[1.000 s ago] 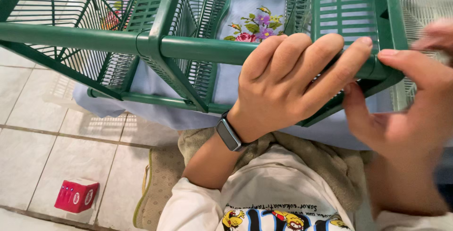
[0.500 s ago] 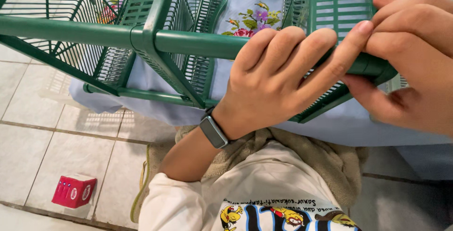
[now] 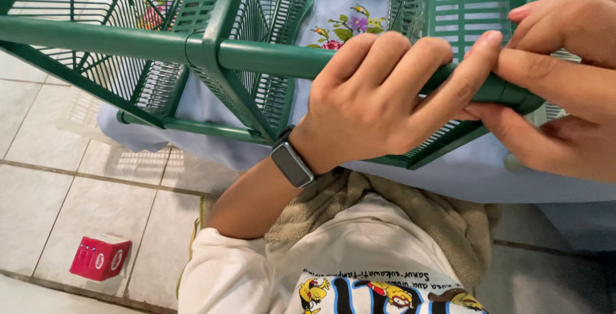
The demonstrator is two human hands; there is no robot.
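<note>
Left hand (image 3: 391,96) wraps over the green plastic tube (image 3: 269,57) that runs across the upper half of the frame, fingers clenched around it near its right end. Right hand (image 3: 564,89), at the upper right, pinches that same end between thumb and fingers where it meets the green slatted rack (image 3: 468,0). A steady left grip looks key, with the right hand pushing straight along the tube, not at an angle. Behind lies an embroidered cloth (image 3: 346,25); a red box (image 3: 99,257) sits lower left on the tiled floor (image 3: 51,179).

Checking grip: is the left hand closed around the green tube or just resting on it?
Closed. The left hand has its fingers curled over the green tube; the thumb is hidden.
</note>
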